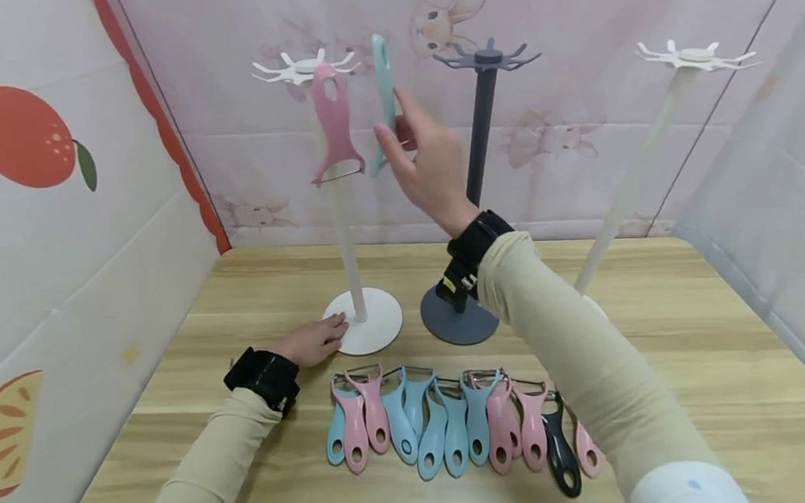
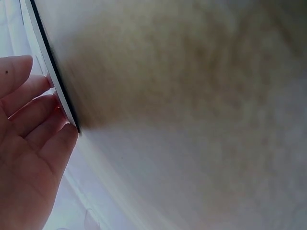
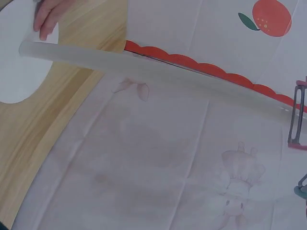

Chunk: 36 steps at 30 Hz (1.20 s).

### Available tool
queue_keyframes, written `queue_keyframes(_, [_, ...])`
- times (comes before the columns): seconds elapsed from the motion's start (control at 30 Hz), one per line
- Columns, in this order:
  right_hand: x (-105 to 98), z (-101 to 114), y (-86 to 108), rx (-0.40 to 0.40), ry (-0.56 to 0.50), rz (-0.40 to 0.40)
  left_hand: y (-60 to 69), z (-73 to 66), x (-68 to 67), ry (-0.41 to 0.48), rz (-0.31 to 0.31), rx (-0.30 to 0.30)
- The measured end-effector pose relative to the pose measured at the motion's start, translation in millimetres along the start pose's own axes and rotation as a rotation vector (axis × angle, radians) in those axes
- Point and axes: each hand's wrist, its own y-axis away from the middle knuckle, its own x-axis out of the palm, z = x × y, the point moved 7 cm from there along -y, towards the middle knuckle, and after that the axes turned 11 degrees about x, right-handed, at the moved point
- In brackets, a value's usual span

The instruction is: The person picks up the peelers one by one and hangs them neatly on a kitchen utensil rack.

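My right hand [image 1: 431, 160] pinches a light blue peeler [image 1: 385, 89] between thumb and fingers, holding it upright just right of the left white stand's hooked top [image 1: 302, 70]. A pink peeler [image 1: 333, 124] hangs from that top, its blade end down. My left hand [image 1: 314, 341] rests with extended fingers on the stand's round white base [image 1: 380, 327]; in the left wrist view the fingers [image 2: 36, 115] touch the base's edge. In the right wrist view only the blade ends of the pink peeler [image 3: 298, 115] and blue peeler [image 3: 301, 189] show at the right edge.
A row of pink, blue and black peelers [image 1: 456, 435] lies on the wooden table [image 1: 285, 478] at the front. A dark grey stand [image 1: 481, 121] stands in the middle, partly behind my right wrist, and another white stand [image 1: 631, 165] at the right. Patterned cloth surrounds the table.
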Motion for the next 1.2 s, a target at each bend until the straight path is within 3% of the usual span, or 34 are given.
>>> queue_keyframes(0.23, [23,0,-3.4,0.079,0.085,0.157,-1.5,2.9,2.6,-0.004,0.003,-0.011])
queue_keyframes(0.47, [20,-10,19.7,0.090,0.095,0.223,-2.1,2.9,5.4,0.026,-0.005,0.004])
queue_keyframes(0.63, [10,-21,48.4,-0.033,0.156,0.247,-1.0,1.6,2.6,0.008,-0.025,0.027])
queue_keyframes(0.8, [-5,-34,81.9,-0.149,0.231,0.326,-0.8,-1.4,0.0,-0.001,-0.016,0.022])
queue_keyframes(1.03, [-32,-64,132.7,-0.195,0.327,0.515,-1.3,0.4,1.8,-0.010,0.005,-0.001])
queue_keyframes(1.2, [-54,-85,171.4,-0.224,0.398,0.603,-2.1,0.9,2.3,-0.006,0.003,-0.004])
